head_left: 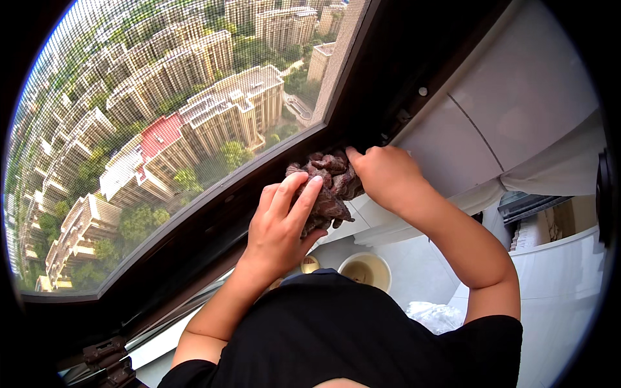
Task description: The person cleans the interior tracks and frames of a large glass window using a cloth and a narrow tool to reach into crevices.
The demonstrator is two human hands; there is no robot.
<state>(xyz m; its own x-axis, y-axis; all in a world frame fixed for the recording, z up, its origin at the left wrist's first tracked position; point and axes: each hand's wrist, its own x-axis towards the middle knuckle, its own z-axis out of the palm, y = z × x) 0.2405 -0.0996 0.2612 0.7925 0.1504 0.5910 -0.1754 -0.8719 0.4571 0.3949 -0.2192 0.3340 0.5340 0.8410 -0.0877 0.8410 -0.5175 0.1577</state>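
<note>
A crumpled dark reddish-brown cloth is bunched up at the inner edge of the window frame. My left hand grips its near left side, with the index and middle fingers stretched over the folds and the thumb beneath. On its far right side my right hand is closed, the curled fingers against the cloth's edge and mostly turned out of sight. Part of the bundle hangs down between my hands, above the floor.
A mesh window screen fills the left, with tall buildings far below. Under me stands a cream bucket with brownish contents. Tiled wall, a pale curtain and a white plastic bag lie to the right.
</note>
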